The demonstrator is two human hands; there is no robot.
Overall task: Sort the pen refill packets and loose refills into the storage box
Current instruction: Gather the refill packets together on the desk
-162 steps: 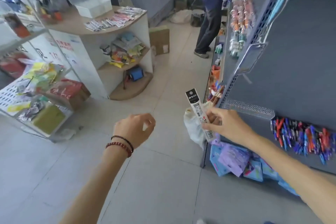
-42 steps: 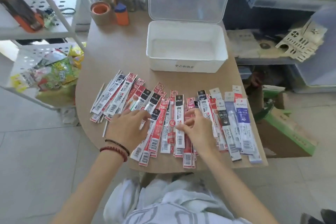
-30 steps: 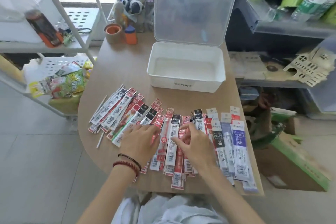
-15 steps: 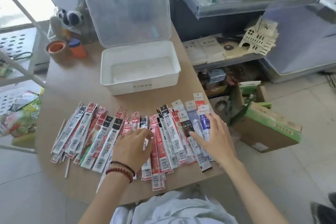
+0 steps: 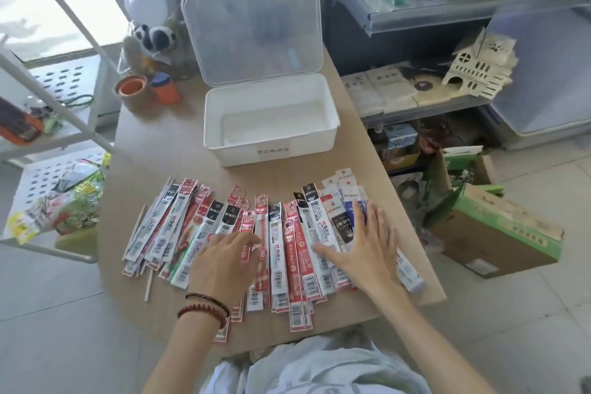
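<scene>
Our right hand (image 5: pixel 367 253) presses flat on the packets (image 5: pixel 179 227); of our left hand (image 5: pixel 224 262) we cannot tell. Sweeping could slide those outside the right palm off the table (image 5: pixel 172 144).

Tape roll (image 5: pixel 131 88), panda toy (image 5: pixel 154 36), cardboard box (image 5: pixel 499 235)

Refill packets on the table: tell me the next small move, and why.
Probably slide the right hand toward the left hand to bunch the fanned refill packets into a stack. Both hands rest open on them, gripping nothing, and the storage box behind stands open and empty.
</scene>
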